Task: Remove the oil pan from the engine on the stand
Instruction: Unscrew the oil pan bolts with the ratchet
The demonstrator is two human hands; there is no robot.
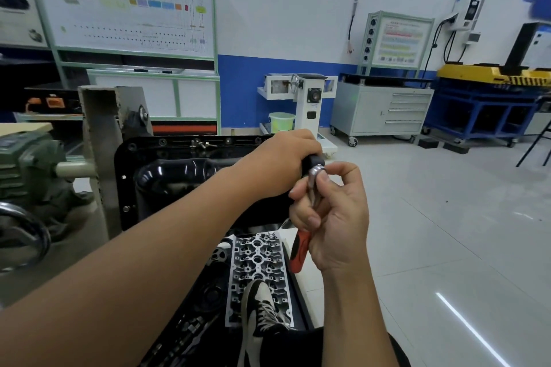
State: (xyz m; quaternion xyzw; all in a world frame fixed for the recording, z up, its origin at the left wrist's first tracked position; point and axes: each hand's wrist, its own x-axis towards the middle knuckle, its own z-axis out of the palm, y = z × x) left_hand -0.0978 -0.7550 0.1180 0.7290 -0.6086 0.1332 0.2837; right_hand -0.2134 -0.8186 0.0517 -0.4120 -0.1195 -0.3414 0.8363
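Both hands busy on the ratchet [310,205] — right hand [334,217] curled round its shank, left hand [280,164] gripping the black socket end — beside the glossy black oil pan [176,173], bolted up on the engine stand [101,134], probably stiff, oily, best gripped at the flange.

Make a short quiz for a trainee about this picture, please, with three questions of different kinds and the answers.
1. True or false: the oil pan is already off the engine and lying on the floor.
2. Which hand holds the ratchet around its shaft, above the red handle? A) left hand B) right hand
3. Fill in: the metal cylinder head lies below the hands, beside the person's ____.

Key
1. False: it sits on the engine, bolts visible along its rim.
2. B; the left hand grips the black part at the ratchet's top.
3. shoe
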